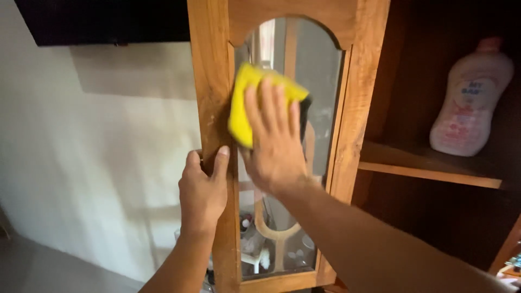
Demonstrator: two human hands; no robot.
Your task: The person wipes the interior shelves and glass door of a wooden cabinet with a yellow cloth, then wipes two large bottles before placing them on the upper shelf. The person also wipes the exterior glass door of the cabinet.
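A wooden cabinet door [214, 81] with an arched glass pane [320, 76] stands open in front of me. My left hand [203, 190] grips the door's left wooden stile, thumb on the front. My right hand [274, 135] lies flat with fingers spread on a yellow cloth [241, 103], pressing it against the glass near the pane's upper left. The cloth is blurred. A dark edge shows at the cloth's right side.
To the right, a dark wooden shelf [429, 168] carries a pink and white plastic bottle [472, 97]. A white wall [97, 163] lies to the left, with a dark panel [103, 21] above. Small items show through the lower glass [260, 249].
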